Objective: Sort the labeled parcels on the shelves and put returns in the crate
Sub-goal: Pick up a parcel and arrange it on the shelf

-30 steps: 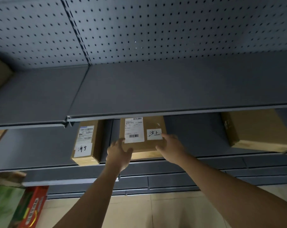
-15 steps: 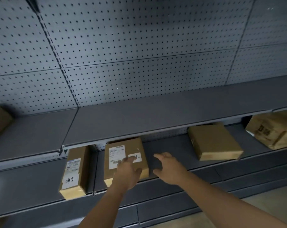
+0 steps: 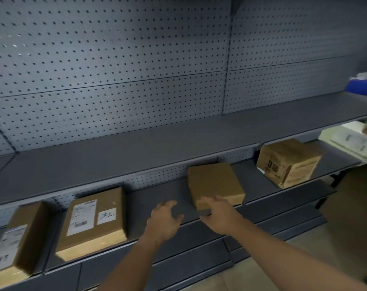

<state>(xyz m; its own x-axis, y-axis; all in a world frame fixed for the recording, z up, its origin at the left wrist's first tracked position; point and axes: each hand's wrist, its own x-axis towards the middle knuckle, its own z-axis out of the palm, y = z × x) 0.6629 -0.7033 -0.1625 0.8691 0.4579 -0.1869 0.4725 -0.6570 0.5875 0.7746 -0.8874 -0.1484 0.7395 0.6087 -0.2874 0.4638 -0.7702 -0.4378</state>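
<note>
Shelf point(image 3: 157, 198): right hand point(image 3: 218, 215) touches plain parcel point(image 3: 214, 183), left hand point(image 3: 163, 219) beside.

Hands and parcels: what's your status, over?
Left hand open, over lower shelf. Right hand at near edge of plain parcel, grip unclear. Nothing blocking it.

Both bare arms reach forward and up, side by side. The left forearm point(image 3: 125, 265) rises from the bottom middle and leans to the right. The left hand point(image 3: 164, 222) is palm down, its fingers point(image 3: 167, 204) spread and loosely curled, holding nothing. The right forearm point(image 3: 283, 248) comes in from the lower right corner and slants to the left. The right hand point(image 3: 219, 215) is just beside the left and apart from it, palm down, fingers relaxed and stretched ahead, thumb tucked lower. Its fingertips overlap the near corner of a plain parcel point(image 3: 214, 181); contact cannot be told.
</note>
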